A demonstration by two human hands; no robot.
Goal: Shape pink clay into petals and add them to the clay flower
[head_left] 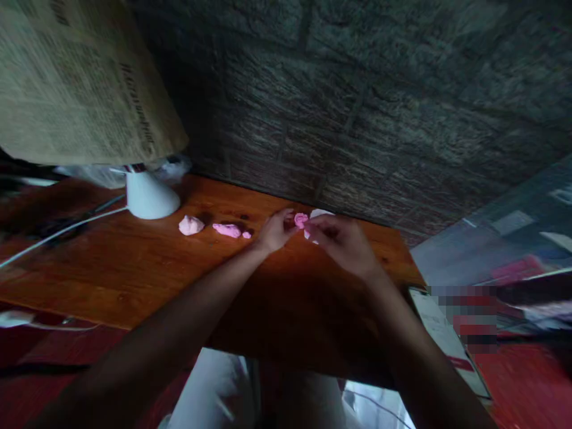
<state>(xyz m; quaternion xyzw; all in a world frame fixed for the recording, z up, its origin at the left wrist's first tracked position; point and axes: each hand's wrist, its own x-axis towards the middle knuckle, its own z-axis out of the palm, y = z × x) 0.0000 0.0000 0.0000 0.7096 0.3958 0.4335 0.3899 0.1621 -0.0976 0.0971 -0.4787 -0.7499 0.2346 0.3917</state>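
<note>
Between my two hands is a small pink clay rose (pixel 301 220), its top showing rolled, petal-like folds. My left hand (pixel 276 230) holds it from the left with bent fingers. From the right, the thumb and fingers of my right hand (pixel 342 241) pinch at its edge. A white piece (pixel 320 212), partly hidden behind my right hand, lies on the table. To the left of my hands sit a pale pink clay lump (pixel 190 225), a brighter pink clay piece (pixel 227 229) and a tiny pink bit (pixel 246 235).
The wooden table (pixel 147 262) stands against a dark brick-patterned wall (pixel 277 107). At the left, a lamp with a white base (pixel 149 193) and a newsprint shade (pixel 84 83) rises over it. A white cable (pixel 67 234) runs across the table's left side.
</note>
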